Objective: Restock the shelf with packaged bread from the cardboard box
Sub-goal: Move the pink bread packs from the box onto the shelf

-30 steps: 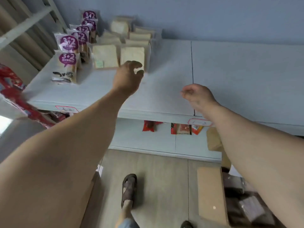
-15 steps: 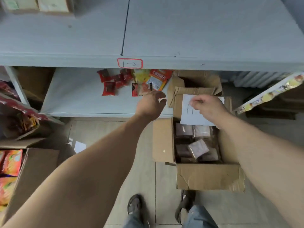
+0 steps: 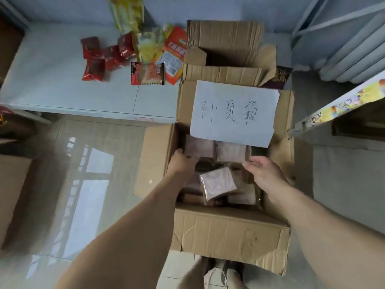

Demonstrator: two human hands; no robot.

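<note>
Left hand (image 3: 182, 163): fingertips tucked out of sight behind a bread packet (image 3: 199, 147) at the box's far left; the grip itself cannot be made out.
Paper sign (image 3: 234, 112): covers the far part of the cardboard box (image 3: 229, 232), hiding whatever lies beneath it.
Bread packets (image 3: 217, 183): wrappers blurred, printing unreadable (lower layers sit in shadow).
Snack packets (image 3: 145, 57): smeared by motion on the low shelf (image 3: 52, 80); labels illegible.
Yellow bag (image 3: 128, 13): cut off by the top edge.
Second carton (image 3: 12, 195): cropped at the left edge, contents unseen.
Feet (image 3: 220, 272): cut off by the bottom edge, partly behind the box.
</note>
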